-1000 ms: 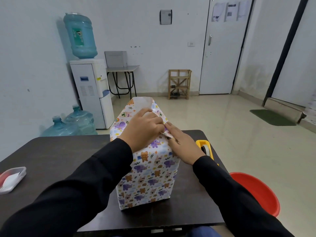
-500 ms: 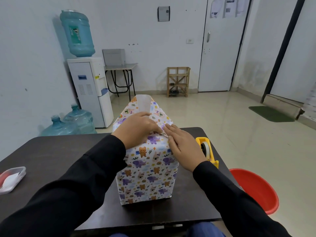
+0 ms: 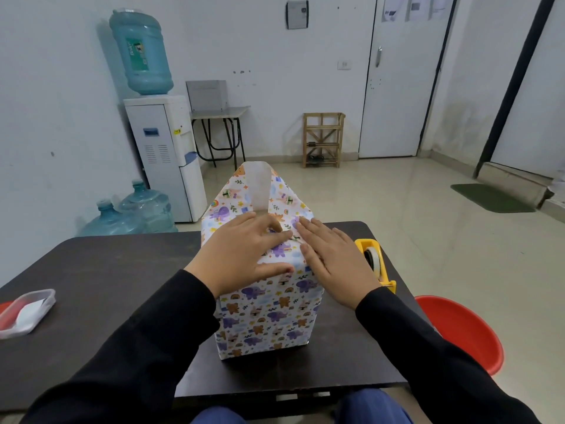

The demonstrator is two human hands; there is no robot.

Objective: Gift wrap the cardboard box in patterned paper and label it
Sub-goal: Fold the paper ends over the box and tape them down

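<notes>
Both hands press with straight fingers and hold nothing. The left hand [image 3: 241, 255] lies flat on top of the tall wrapped box [image 3: 269, 316], its thumb along the near top edge. The right hand [image 3: 333, 261] lies flat over the top right edge, and its fingertips meet the left's at a folded-in seam.

The box stands upright near the middle of the dark rectangular table [image 3: 107, 286]. Its near face is already covered by white wrapping paper printed with small cartoon animals [image 3: 220, 215]. At the top, the side folds look pressed down, but the far pointed flap [image 3: 258, 188] stands upright with its white underside showing. I judge the top end unfinished: that flap needs folding over and taping. A yellow tape dispenser [image 3: 374, 261] sits just right of the box. No label shows on the box, so labelling looks left to do as well.
</notes>
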